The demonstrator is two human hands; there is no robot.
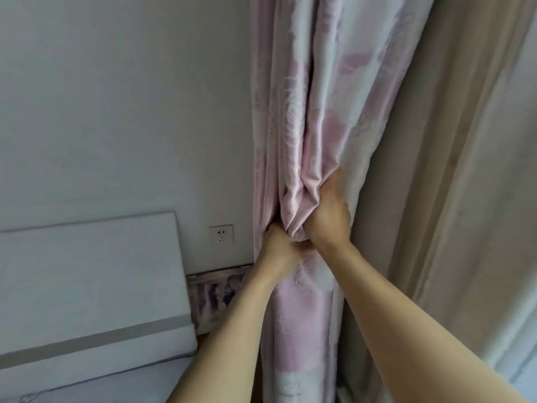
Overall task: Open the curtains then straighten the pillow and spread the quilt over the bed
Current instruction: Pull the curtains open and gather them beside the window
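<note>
The pink floral curtain is already drawn into a tight bunch against the grey wall, so the opening step looks nearly finished; the window itself is not in view. A beige lining panel hangs just right of the fingers. Pillow and quilt work appears not yet begun: neither shows plainly, and only the padded white headboard and a strip of the bed sit well left of and below the fingers.

Both hands meet at the gathered waist of the curtain. The right hand has its thumb up along the folds and its fingers wrapped behind the bundle, clamped on the fabric. The left hand grips the same bundle from the left, its fingers curled into the cloth, touching the right hand's wrist.

Room is tight: the curtain's left edge lies against the wall corner, so there is little travel leftward. A wall socket sits just left of the left hand's fingers, with a patterned cloth strip below it. Open space lies toward the person.
</note>
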